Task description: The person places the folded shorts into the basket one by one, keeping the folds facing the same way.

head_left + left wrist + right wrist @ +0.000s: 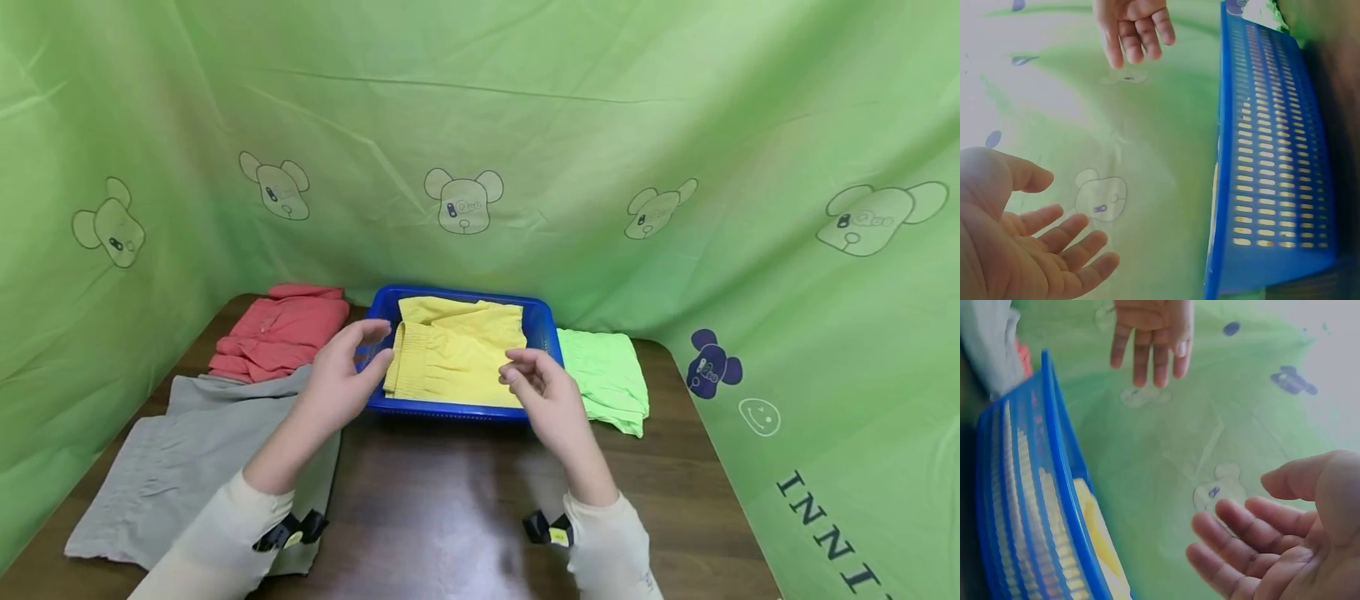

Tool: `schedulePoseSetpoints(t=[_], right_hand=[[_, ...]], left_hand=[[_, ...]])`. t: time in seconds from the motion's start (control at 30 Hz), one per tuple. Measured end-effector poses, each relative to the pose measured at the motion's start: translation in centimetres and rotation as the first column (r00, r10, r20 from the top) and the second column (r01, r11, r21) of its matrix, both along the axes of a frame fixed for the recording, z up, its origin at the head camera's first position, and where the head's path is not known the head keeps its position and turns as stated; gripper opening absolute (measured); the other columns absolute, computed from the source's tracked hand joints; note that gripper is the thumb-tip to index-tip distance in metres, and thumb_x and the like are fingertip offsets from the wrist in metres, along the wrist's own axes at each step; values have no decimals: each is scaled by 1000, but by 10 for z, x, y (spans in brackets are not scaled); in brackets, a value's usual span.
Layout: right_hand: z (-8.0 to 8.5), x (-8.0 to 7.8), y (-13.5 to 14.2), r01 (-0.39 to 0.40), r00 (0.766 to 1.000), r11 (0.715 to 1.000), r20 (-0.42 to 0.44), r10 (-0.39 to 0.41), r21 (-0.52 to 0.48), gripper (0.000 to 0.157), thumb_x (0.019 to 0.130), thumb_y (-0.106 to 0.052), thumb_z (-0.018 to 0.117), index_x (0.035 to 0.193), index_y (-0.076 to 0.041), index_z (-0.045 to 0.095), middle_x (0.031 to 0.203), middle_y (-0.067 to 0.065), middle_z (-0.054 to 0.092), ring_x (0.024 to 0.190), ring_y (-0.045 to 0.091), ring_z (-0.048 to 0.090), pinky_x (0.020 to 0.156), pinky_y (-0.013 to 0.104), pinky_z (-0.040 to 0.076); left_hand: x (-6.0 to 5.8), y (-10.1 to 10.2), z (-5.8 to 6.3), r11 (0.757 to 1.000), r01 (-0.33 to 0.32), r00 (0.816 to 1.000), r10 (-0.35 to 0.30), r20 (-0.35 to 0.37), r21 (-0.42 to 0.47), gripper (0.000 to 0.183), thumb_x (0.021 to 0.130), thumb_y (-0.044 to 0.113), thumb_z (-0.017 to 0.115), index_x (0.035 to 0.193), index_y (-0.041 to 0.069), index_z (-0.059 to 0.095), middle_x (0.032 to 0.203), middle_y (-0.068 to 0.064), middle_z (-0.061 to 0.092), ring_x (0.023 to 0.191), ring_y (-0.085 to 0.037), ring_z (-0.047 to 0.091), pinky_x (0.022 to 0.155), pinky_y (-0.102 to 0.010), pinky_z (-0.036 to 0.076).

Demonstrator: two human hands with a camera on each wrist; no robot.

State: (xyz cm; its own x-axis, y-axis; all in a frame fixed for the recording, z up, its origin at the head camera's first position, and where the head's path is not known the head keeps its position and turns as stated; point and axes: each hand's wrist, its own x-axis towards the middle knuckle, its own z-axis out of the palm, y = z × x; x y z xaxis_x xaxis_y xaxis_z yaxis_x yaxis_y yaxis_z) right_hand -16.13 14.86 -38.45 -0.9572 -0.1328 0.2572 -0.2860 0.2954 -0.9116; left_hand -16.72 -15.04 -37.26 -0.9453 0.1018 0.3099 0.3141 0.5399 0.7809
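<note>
Folded yellow shorts [457, 358] with a gathered waistband lie inside a blue perforated basket [450, 410]. Over the basket's left side hovers my left hand [348, 371], thumb and fingers apart with nothing between them. My right hand [546, 396] is above the front right part of the basket, its fingers loosely bent and holding nothing. Both wrist views show the hands raised above the rim, palms facing each other; the basket's slotted wall [1272, 156] stands beside the left hand [1035, 237], and yellow cloth [1100, 534] shows within it near the right hand [1272, 537].
Grey shorts [195, 458] are spread on the left of the brown wooden table [442, 500], partly under my left arm. Folded red clothing [281, 329] lies behind them. Bright green folded clothing [603, 375] sits right of the basket. A green printed curtain [570, 150] surrounds the table.
</note>
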Motion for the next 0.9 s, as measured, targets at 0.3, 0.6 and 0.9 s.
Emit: schedulePoseSetpoints(t=[0.3, 0.6, 0.9], right_hand=[[0, 35, -40, -104, 991, 987, -66, 112, 118, 18, 100, -18, 67, 117, -16, 71, 101, -1, 75, 83, 11, 67, 74, 27, 56], [-22, 44, -97, -285, 953, 954, 131, 272, 97, 16, 101, -26, 67, 114, -18, 72, 104, -5, 74, 87, 6, 68, 79, 24, 56], [-59, 41, -148, -277, 941, 957, 226, 253, 81, 22, 97, -21, 69, 116, -10, 71, 101, -3, 73, 83, 0, 66, 74, 18, 53]], left_hand=[[41, -29, -26, 999, 4, 1000, -4, -13, -41, 32, 103, 22, 64, 131, 8, 63, 131, -10, 64, 121, -29, 59, 97, -57, 51], [65, -87, -46, 986, -119, 993, 120, -2, -114, 33, 104, 26, 63, 133, 10, 64, 134, -10, 65, 116, -26, 62, 89, -14, 47], [80, -175, -73, 942, -291, 946, 309, 96, -167, 44, 105, 29, 59, 140, 3, 56, 140, -30, 56, 97, 10, 58, 79, -13, 47]])
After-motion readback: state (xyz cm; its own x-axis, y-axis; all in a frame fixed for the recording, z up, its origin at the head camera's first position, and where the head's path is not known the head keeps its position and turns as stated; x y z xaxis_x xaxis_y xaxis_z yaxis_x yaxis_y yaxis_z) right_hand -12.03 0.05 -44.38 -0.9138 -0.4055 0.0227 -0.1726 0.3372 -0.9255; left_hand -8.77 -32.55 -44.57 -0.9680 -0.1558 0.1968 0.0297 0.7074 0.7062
